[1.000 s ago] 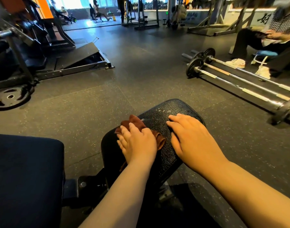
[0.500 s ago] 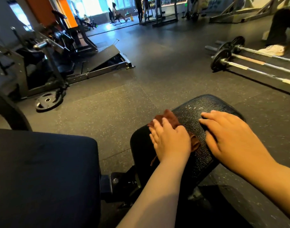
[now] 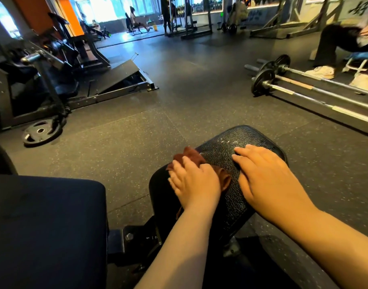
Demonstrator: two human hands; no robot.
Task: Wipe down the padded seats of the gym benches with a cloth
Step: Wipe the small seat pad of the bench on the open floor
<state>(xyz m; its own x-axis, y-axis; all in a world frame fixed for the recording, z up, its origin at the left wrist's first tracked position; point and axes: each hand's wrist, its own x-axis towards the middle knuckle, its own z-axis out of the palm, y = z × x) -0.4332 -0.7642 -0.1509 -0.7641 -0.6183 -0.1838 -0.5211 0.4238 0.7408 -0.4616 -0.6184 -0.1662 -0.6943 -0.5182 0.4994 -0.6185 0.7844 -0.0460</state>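
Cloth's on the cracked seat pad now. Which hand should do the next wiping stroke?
Left, probably. The left hand already lies on the brown cloth at the seat pad's left edge. The right hand rests flat on bare pad, likely steadying it.

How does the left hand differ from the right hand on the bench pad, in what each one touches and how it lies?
The left hand presses the brown cloth near the bench pad's left edge; the right hand rests directly on bare cracked padding. The left hand sits nearer than the right hand. Both lie palm down on one pad.
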